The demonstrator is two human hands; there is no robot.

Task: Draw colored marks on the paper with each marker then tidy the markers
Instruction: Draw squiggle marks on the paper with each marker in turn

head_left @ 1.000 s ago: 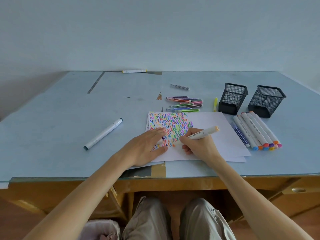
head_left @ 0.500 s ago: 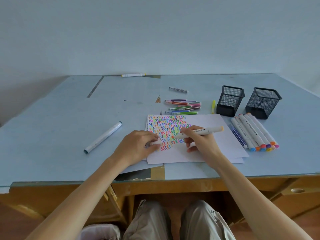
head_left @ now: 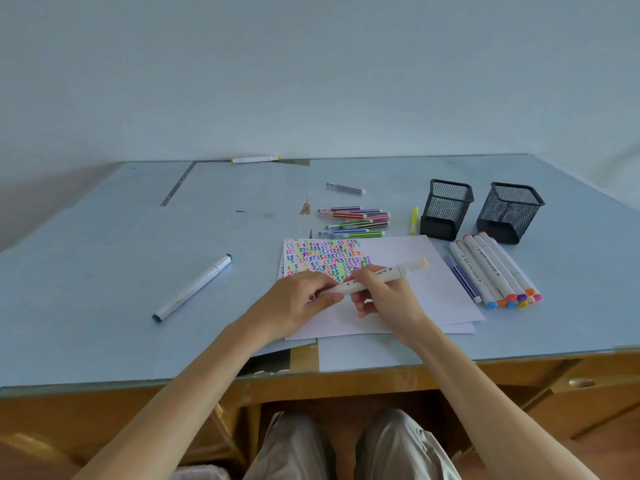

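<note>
Nearest the camera, both hands meet over the lower part of the white paper [head_left: 426,296]. The right hand [head_left: 388,299] curls its fingers round the barrel of a white marker [head_left: 375,277], whose peach-capped end points up and to the right. The left hand [head_left: 298,301] pinches the marker's other end between thumb and fingertips, so whether a cap sits there cannot be told. The paper lies on the pale blue worktop [head_left: 104,271], its upper left part filled with rows of coloured zigzag marks [head_left: 323,256]. To the left, well apart, lies a single white marker with dark ends [head_left: 192,287]. Right of the paper, a row of thick white markers [head_left: 495,270] lies side by side, coloured caps toward the person. Further back sit a loose bunch of thin coloured pens [head_left: 356,221], a yellow pen [head_left: 414,221] and two black mesh pen holders [head_left: 446,209], upright. One more marker [head_left: 255,159] rests at the far edge.
</note>
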